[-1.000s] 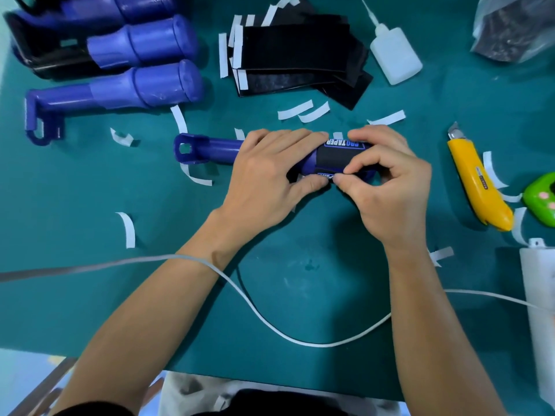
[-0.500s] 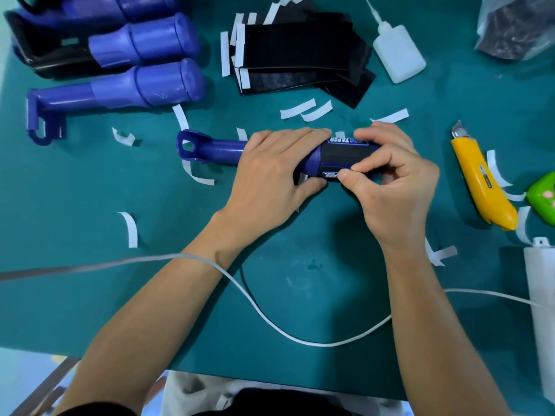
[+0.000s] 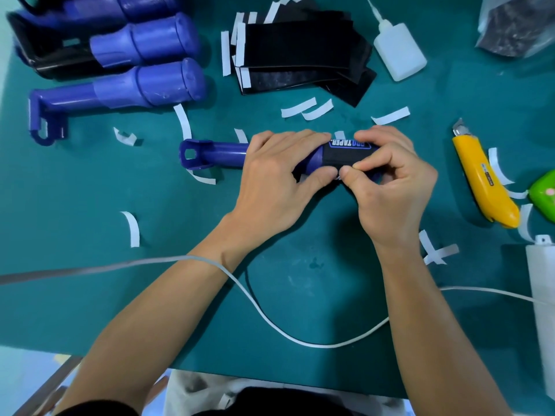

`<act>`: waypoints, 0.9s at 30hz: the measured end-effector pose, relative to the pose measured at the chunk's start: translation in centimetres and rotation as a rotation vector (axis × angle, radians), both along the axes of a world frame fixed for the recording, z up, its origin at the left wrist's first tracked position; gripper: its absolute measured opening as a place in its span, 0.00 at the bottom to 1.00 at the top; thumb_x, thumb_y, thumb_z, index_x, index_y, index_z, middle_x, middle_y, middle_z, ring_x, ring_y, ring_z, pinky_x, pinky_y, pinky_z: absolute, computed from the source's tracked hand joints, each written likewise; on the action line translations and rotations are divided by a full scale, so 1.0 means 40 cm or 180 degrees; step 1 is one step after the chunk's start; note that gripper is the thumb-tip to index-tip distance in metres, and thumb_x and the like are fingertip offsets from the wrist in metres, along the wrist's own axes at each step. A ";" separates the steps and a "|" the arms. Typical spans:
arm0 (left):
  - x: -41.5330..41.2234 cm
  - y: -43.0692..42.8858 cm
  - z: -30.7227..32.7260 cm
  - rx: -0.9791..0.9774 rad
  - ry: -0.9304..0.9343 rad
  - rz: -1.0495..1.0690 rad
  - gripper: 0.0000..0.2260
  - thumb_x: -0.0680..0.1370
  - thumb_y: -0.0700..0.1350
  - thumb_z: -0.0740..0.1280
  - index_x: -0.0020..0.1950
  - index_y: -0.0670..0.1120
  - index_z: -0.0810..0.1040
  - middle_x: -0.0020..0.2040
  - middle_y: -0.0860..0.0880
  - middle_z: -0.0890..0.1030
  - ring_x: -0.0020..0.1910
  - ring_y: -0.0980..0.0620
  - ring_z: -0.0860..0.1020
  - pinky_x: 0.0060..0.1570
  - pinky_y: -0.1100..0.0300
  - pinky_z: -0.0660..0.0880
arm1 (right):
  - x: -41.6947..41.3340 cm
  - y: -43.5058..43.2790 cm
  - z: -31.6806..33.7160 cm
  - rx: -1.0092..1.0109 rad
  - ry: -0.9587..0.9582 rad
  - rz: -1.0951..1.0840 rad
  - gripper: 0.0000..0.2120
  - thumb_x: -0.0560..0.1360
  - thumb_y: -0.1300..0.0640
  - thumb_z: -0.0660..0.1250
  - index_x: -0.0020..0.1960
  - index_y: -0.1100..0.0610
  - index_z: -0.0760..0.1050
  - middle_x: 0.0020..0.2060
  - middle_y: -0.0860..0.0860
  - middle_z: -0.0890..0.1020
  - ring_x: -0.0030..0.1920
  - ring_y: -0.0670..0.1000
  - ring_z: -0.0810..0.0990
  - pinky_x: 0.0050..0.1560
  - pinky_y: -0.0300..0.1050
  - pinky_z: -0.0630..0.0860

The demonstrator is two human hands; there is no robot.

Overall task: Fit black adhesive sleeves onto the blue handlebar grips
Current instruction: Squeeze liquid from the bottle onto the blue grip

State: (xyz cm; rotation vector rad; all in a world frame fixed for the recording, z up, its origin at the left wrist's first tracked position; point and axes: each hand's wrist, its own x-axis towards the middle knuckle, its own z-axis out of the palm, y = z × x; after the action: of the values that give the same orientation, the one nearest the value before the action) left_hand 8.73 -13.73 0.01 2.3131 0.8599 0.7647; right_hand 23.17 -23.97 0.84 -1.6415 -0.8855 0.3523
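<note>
A blue handlebar grip (image 3: 220, 154) lies sideways on the green mat, its looped end pointing left. A black adhesive sleeve (image 3: 339, 156) with white lettering is wrapped around its thick right part. My left hand (image 3: 277, 184) clasps the grip's middle, thumb pressing at the sleeve's near edge. My right hand (image 3: 390, 187) grips the sleeved end, thumb and forefinger pinching the sleeve's near seam. Bare blue grips (image 3: 144, 85) lie at the top left. A stack of black sleeves (image 3: 300, 52) with white backing strips sits at the top centre.
A white glue bottle (image 3: 398, 52) stands right of the stack. A yellow utility knife (image 3: 483, 181) and a green object (image 3: 545, 193) lie at the right. White backing strips (image 3: 132, 225) litter the mat. A white cable (image 3: 270, 319) curves under my forearms toward a white box (image 3: 543, 301).
My right thumb has slid left along the sleeve's near seam until it meets my left thumb. The grip has stayed in the same spot on the mat.
</note>
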 end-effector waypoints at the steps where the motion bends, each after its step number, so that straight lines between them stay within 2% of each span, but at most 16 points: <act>1: 0.001 -0.002 0.001 -0.0021 0.0002 0.0032 0.19 0.78 0.56 0.74 0.64 0.47 0.84 0.61 0.54 0.85 0.58 0.53 0.80 0.64 0.57 0.64 | -0.002 0.001 0.001 -0.0005 0.0015 -0.0007 0.14 0.67 0.73 0.77 0.38 0.57 0.77 0.51 0.52 0.84 0.61 0.59 0.81 0.61 0.61 0.77; 8: 0.003 -0.006 0.005 -0.0234 -0.0047 0.0105 0.18 0.76 0.54 0.77 0.63 0.48 0.85 0.60 0.55 0.85 0.58 0.55 0.80 0.65 0.60 0.63 | -0.003 0.003 0.005 -0.0051 0.0397 -0.0096 0.14 0.65 0.74 0.76 0.42 0.59 0.76 0.49 0.54 0.84 0.55 0.55 0.83 0.54 0.52 0.81; 12: 0.004 -0.009 0.009 -0.0322 -0.0066 0.0127 0.17 0.76 0.51 0.77 0.62 0.48 0.85 0.60 0.56 0.85 0.58 0.55 0.80 0.65 0.62 0.62 | 0.023 0.003 0.017 -0.0135 0.0738 0.0243 0.19 0.65 0.73 0.75 0.48 0.54 0.77 0.50 0.48 0.84 0.54 0.47 0.84 0.55 0.44 0.81; 16: 0.003 -0.013 0.013 -0.0356 -0.0060 0.0104 0.17 0.76 0.51 0.77 0.63 0.48 0.85 0.61 0.56 0.84 0.57 0.54 0.80 0.65 0.60 0.63 | 0.080 -0.020 0.038 -0.0339 0.0697 0.0582 0.19 0.67 0.70 0.74 0.47 0.47 0.79 0.57 0.51 0.84 0.62 0.50 0.82 0.60 0.55 0.82; 20: 0.003 -0.012 0.014 -0.0301 -0.0006 0.0085 0.17 0.76 0.52 0.76 0.63 0.47 0.84 0.61 0.55 0.84 0.58 0.53 0.80 0.65 0.59 0.63 | 0.112 -0.044 0.059 -0.0682 0.0028 0.0690 0.16 0.65 0.63 0.79 0.44 0.44 0.81 0.64 0.45 0.81 0.65 0.50 0.81 0.64 0.54 0.80; 23: -0.001 -0.011 0.014 -0.0281 0.0062 0.0052 0.18 0.76 0.53 0.76 0.64 0.48 0.84 0.62 0.55 0.84 0.59 0.52 0.80 0.66 0.58 0.63 | 0.091 -0.046 0.057 -0.0787 -0.0177 0.0675 0.12 0.67 0.63 0.79 0.41 0.47 0.82 0.63 0.44 0.82 0.65 0.50 0.81 0.64 0.59 0.78; 25: -0.003 -0.011 0.014 -0.0250 0.0087 0.0033 0.19 0.76 0.53 0.76 0.65 0.48 0.83 0.62 0.55 0.84 0.60 0.53 0.80 0.66 0.58 0.64 | 0.079 -0.045 0.054 -0.0789 -0.0243 0.0609 0.10 0.68 0.65 0.78 0.40 0.50 0.83 0.61 0.45 0.83 0.63 0.49 0.81 0.62 0.59 0.79; 27: -0.003 -0.011 0.016 -0.0231 0.0101 0.0029 0.20 0.75 0.54 0.77 0.65 0.48 0.83 0.63 0.55 0.84 0.60 0.53 0.80 0.66 0.57 0.64 | 0.076 -0.042 0.057 -0.0781 -0.0169 0.0602 0.11 0.68 0.65 0.77 0.39 0.49 0.82 0.60 0.45 0.84 0.62 0.49 0.82 0.61 0.58 0.80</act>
State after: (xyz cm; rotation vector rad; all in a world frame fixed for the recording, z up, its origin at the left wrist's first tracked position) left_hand 8.63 -14.15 0.63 2.2643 0.8980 0.6911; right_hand 26.20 -25.65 3.11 -1.8020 -1.0750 0.5687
